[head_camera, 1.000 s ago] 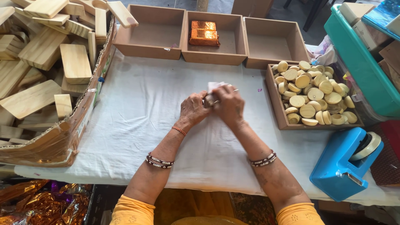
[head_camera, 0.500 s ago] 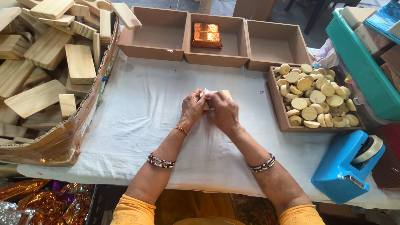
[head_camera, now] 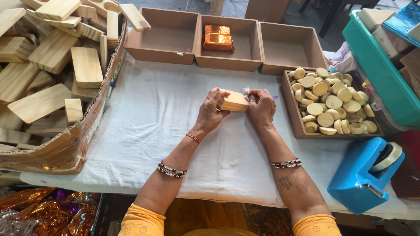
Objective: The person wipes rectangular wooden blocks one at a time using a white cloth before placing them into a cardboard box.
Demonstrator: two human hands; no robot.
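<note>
A small pale wooden block (head_camera: pixel 234 101) is held between both hands above the white cloth (head_camera: pixel 148 118). My left hand (head_camera: pixel 210 112) grips its left end. My right hand (head_camera: pixel 261 108) presses against its right end, with a scrap of white paper or tape showing at the fingertips. A wooden tray (head_camera: pixel 292 109) of round pale wooden discs (head_camera: pixel 330 102) lies just right of my right hand.
Three brown boxes stand at the back; the middle box (head_camera: pixel 229 61) holds copper-foil-wrapped blocks (head_camera: pixel 216 38). A cardboard carton (head_camera: pixel 94 118) of wooden blocks fills the left. A blue tape dispenser (head_camera: pixel 361 175) sits front right, a teal bin (head_camera: pixel 380 65) far right.
My hands were clasped together over the block. They have parted to its two ends, and the bare wooden block now shows between them.
</note>
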